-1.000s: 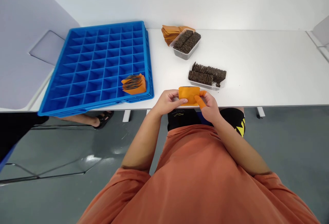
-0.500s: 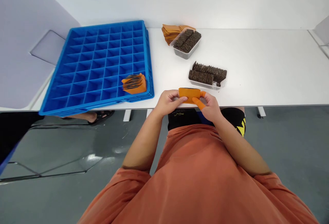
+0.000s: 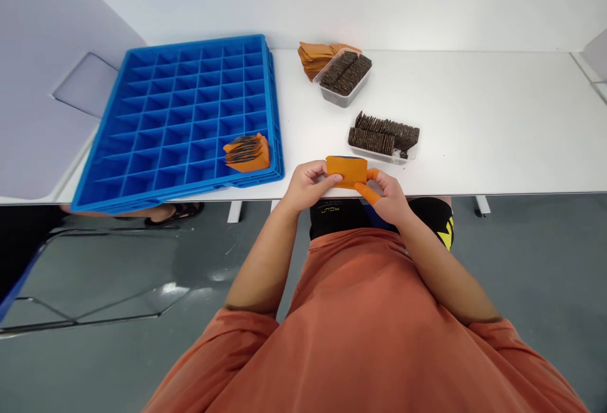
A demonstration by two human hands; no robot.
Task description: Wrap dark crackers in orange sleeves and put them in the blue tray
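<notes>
Between my two hands, at the table's front edge, is a small orange pouch (image 3: 348, 172) with a dark strip along its top edge. My left hand (image 3: 310, 186) pinches its left side, thumb on the near face. On the other side my right hand (image 3: 385, 197), with orange covers on thumb and forefinger, grips the right edge. Just beyond stands a clear plastic tub (image 3: 399, 159) holding rows of thin dark brown squares (image 3: 372, 139). What the pouch holds is hidden.
A blue divided crate (image 3: 177, 201) stands on the left of the white table (image 3: 493, 128), with filled orange pouches (image 3: 251, 159) in its near right corner. Behind are a second tub (image 3: 339, 98) of dark squares and an orange pouch stack (image 3: 313, 59). A person's foot (image 3: 164, 212) shows below.
The pouch has risen slightly and turned, so more of its flat front shows. Both hands keep hold of it. The foot under the table has shifted left.
</notes>
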